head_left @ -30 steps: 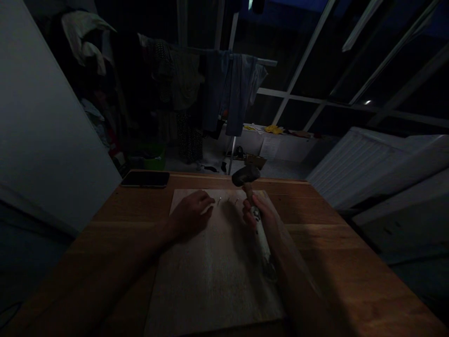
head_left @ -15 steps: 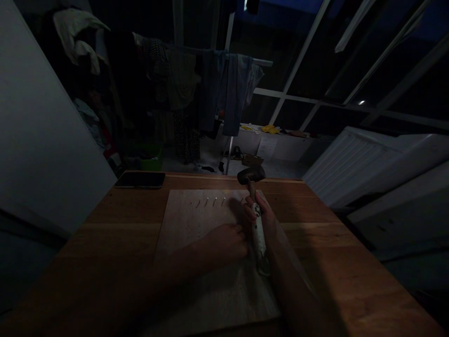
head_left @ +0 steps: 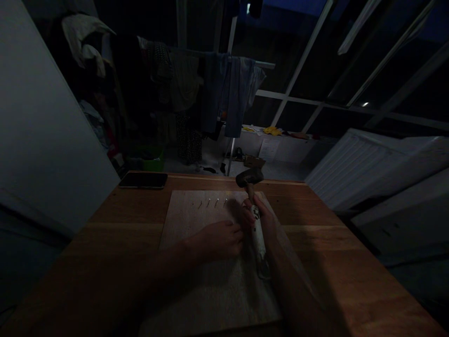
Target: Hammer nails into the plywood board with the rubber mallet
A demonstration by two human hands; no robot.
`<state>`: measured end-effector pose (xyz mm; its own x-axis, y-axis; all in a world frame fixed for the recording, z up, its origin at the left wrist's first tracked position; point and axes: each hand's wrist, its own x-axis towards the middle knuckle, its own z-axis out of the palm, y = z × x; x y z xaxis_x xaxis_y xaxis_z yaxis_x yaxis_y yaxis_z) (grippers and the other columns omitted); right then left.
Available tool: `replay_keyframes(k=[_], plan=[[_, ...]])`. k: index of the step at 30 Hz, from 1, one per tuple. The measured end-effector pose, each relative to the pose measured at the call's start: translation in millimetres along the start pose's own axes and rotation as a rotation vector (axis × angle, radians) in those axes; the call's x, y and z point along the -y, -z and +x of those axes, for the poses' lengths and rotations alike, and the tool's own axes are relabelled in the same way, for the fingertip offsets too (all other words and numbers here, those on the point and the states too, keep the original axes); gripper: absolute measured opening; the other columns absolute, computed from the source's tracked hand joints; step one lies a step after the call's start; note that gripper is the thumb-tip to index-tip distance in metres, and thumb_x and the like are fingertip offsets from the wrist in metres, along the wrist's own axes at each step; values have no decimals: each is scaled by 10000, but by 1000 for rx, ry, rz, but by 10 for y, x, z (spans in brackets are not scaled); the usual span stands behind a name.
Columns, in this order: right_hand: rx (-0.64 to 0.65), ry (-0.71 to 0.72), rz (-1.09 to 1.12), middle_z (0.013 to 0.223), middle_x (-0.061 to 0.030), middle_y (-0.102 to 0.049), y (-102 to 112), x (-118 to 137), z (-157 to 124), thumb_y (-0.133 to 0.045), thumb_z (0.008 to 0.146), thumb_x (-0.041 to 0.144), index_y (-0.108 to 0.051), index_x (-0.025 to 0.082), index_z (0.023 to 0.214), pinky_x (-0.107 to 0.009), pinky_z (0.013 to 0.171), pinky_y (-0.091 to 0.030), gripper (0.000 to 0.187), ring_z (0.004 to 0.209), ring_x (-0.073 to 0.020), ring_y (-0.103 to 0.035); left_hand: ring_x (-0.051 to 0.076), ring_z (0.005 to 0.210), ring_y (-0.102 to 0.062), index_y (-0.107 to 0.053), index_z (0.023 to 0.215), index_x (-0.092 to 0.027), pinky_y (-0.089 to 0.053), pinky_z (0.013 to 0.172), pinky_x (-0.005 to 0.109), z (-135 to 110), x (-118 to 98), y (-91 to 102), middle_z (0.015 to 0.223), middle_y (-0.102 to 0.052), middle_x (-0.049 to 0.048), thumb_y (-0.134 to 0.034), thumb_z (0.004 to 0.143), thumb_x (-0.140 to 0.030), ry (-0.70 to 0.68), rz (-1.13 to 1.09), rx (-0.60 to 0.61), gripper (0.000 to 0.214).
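A pale wooden board (head_left: 196, 224) lies on a brown wooden table (head_left: 315, 234). Several small nails (head_left: 209, 203) stand in a row near the board's far edge. My right hand (head_left: 261, 220) is closed round the light handle of a hammer (head_left: 253, 206), whose dark head is raised over the board's far right corner. My left hand (head_left: 219, 239) rests on the middle of the board just left of the hammer handle, its fingers curled together; whether they pinch anything is too dark to see.
A dark phone (head_left: 143, 180) lies at the table's far left corner. Beyond the table, clothes hang on a drying rack (head_left: 224, 89). A white radiator (head_left: 354, 164) stands to the right under large dark windows. A white wall panel (head_left: 38, 140) is on the left.
My left hand has left the row of nails at the far edge and drawn back to the board's middle, beside the hammer handle. The hammer has stayed raised in my right hand.
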<state>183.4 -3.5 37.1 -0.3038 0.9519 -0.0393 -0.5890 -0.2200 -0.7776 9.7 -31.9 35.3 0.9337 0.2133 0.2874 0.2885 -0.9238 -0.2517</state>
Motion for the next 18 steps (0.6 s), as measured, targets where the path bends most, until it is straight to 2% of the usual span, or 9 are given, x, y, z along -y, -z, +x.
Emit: replay_keyframes(k=[4, 7, 10, 12, 15, 18], plan=[[-27, 16, 0, 408, 87, -471, 5, -2, -4, -761, 812, 530, -552, 230, 737, -163, 309, -336, 373, 317, -85, -376, 200, 974, -636, -710, 978, -166, -479, 719, 331, -16, 62, 34, 1044, -724, 55, -620, 982, -183, -28, -11, 13, 92], [-22, -10, -8, 412, 89, -457, 10, 3, -5, -754, 821, 531, -531, 234, 719, -161, 311, -325, 385, 318, -81, -373, 192, 1008, -639, -714, 982, -170, -483, 767, 314, -11, 117, -12, 1052, -736, 59, -595, 998, -182, -69, -21, 24, 121], [-18, -35, 1, 413, 96, -445, 26, 1, 6, -768, 801, 536, -522, 237, 716, -163, 304, -316, 397, 312, -79, -356, 196, 938, -656, -718, 918, -158, -488, 800, 318, -3, 159, -94, 968, -747, 70, -604, 980, -153, -113, -26, -11, 130], [-20, -39, -4, 416, 100, -441, 37, -4, 16, -765, 799, 545, -511, 241, 723, -168, 301, -317, 403, 309, -83, -350, 195, 849, -655, -707, 846, -144, -489, 768, 325, -1, 161, -127, 871, -734, 70, -617, 959, -134, -118, -8, -61, 145], [-28, -32, -18, 417, 102, -433, 38, -13, 23, -760, 800, 554, -502, 243, 727, -169, 297, -312, 411, 308, -85, -349, 187, 778, -641, -687, 806, -143, -487, 723, 326, 0, 125, -113, 805, -707, 65, -614, 949, -123, -98, 31, -123, 162], [-40, -22, -19, 415, 102, -436, 22, -16, 20, -768, 794, 549, -523, 237, 732, -167, 295, -305, 402, 306, -81, -344, 188, 751, -636, -677, 823, -152, -494, 698, 327, -14, 92, -58, 789, -695, 61, -597, 955, -122, -65, 54, -113, 158]])
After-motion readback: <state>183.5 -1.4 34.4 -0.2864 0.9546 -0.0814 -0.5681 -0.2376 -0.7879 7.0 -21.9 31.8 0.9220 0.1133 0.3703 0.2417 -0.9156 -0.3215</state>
